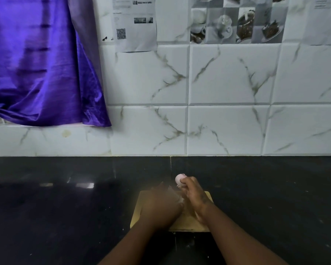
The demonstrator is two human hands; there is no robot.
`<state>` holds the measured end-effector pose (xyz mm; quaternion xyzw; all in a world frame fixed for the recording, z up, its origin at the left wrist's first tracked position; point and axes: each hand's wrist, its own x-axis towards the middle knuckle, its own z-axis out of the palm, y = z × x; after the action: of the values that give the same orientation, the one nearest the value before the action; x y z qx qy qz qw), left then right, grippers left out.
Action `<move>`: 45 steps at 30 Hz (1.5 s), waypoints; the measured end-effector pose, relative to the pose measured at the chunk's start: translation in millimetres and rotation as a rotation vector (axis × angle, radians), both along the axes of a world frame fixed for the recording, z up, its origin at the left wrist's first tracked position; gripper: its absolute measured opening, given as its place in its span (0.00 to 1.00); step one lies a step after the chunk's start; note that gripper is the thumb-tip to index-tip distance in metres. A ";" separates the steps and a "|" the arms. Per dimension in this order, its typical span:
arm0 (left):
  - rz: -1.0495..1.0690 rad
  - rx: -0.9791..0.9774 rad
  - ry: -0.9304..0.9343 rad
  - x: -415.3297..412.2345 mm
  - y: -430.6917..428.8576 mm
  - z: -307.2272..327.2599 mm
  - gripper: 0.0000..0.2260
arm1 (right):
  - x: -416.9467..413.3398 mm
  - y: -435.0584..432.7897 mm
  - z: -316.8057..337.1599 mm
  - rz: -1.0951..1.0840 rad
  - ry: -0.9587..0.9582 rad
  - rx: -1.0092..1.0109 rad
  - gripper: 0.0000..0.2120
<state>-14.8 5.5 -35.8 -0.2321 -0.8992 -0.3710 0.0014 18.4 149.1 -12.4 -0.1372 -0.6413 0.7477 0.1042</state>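
**Pink-white round object (179, 179) gripped in your right hand (194, 197) over a wooden board (139, 215)**

Head view. You are gripping the round object in your right hand. Your thumb and fingers are curling round its lower half, so only its pale, rounded top is showing above your knuckles. The object is appearing just past the far edge of the wooden board, against the black countertop (46, 207). You cannot tell whether it is touching that surface. Your right wrist is crossing the right part of the board, and the forearm is entering from the lower right.

Your left hand (161, 204) is lying over the left-centre of the board, just beside the right hand. Blur is smearing it, so you cannot tell whether its fingers are curling, straightening or pinching anything. A faint, thin, pale shape is showing at its fingertips, too blurred to identify.

The board is lying flat on the countertop, with its rounded corners showing at the left and the far right. Behind it, white marble-veined wall tiles (227, 83) are rising from the back of the countertop. A purple cloth (40, 64) is hanging at the upper left, its hem reaching a tiled ledge. A paper sheet (134, 29) bearing a square code is sticking to the tiles at the upper centre. To its right, a strip of grey picture tiles (235, 22) is showing cups.
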 end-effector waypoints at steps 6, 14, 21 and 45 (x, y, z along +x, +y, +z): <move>0.093 0.198 -0.058 9.7 20.0 6.3 0.24 | -17.0 -13.2 7.9 0.057 -0.056 0.014 0.21; 0.019 0.482 -0.262 21.4 17.9 12.8 0.46 | 3.4 8.9 -9.2 -0.028 -0.013 -0.165 0.28; 0.083 0.666 -0.449 -6.8 11.3 10.4 0.47 | 11.4 -35.4 -5.6 -0.336 0.035 -0.197 0.15; 0.494 0.765 -0.205 27.1 63.9 6.0 0.49 | -18.1 -19.5 -4.2 0.000 -0.098 -0.224 0.31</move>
<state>12.3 69.4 -29.8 0.0441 -0.7214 -0.6856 0.0864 0.3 129.6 -16.6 -0.1841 -0.5583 0.8070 0.0567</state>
